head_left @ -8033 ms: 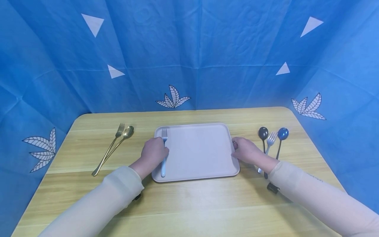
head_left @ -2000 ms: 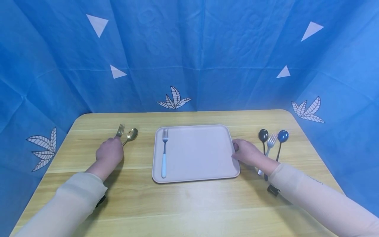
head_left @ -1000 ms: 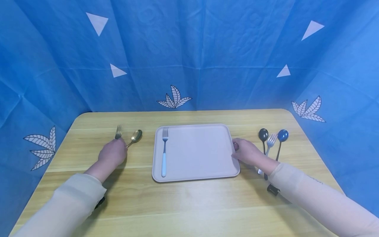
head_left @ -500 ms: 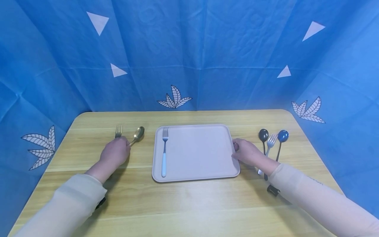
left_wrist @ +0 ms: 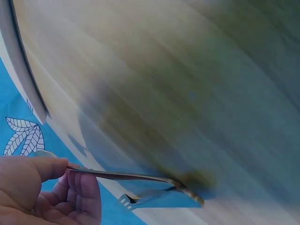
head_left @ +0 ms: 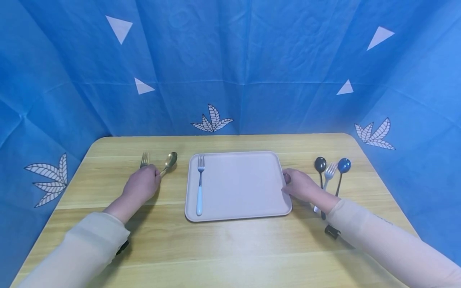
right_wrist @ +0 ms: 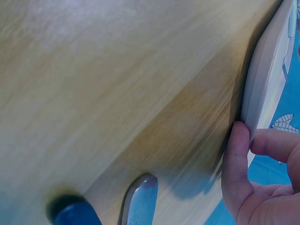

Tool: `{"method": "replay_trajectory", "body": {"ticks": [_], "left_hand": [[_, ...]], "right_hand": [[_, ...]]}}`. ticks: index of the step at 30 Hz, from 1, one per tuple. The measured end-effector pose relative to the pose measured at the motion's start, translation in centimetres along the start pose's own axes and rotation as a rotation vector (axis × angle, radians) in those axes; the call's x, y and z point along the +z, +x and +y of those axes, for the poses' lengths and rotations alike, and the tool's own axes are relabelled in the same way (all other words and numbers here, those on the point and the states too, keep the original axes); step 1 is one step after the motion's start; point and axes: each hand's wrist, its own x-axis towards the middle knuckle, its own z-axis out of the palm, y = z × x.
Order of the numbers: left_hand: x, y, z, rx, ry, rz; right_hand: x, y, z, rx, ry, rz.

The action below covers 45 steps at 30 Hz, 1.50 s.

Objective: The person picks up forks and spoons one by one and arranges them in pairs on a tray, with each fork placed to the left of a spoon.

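My left hand point(head_left: 142, 184) pinches a gold spoon point(head_left: 171, 160) by its handle, thumb and fingers curled on it; the bowl points away to the right. In the left wrist view the spoon's handle point(left_wrist: 126, 176) stretches out past the fingers. Beside that hand lies a gold fork point(head_left: 145, 159), mostly hidden under it with its tines showing. My right hand point(head_left: 298, 185) grips the right edge of a pale rectangular tray point(head_left: 245, 186), as the right wrist view shows with thumb and finger at the rim point(right_wrist: 255, 93). A fork with a light blue handle point(head_left: 199, 200) lies along the tray's left side.
Right of the tray, under and beyond the right forearm, lie a black spoon point(head_left: 320, 164), a silver fork point(head_left: 329, 171) and a blue spoon point(head_left: 344, 165). A blue patterned curtain point(head_left: 230, 72) surrounds the back and sides of the wooden table point(head_left: 230, 256).
My left hand has gone from the blue-handled fork on the tray to the gold cutlery. The gold spoon has shifted right, its bowl apart from the gold fork. The right hand stays on the tray.
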Motion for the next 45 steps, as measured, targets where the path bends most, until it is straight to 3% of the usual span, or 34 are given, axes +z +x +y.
{"method": "replay_trajectory", "body": {"ticks": [45], "left_hand": [[-0.1, 0.1, 1.5, 0.001, -0.063, 0.009]], "right_hand": [[0.1, 0.0, -0.1, -0.003, -0.023, 0.011]]}}
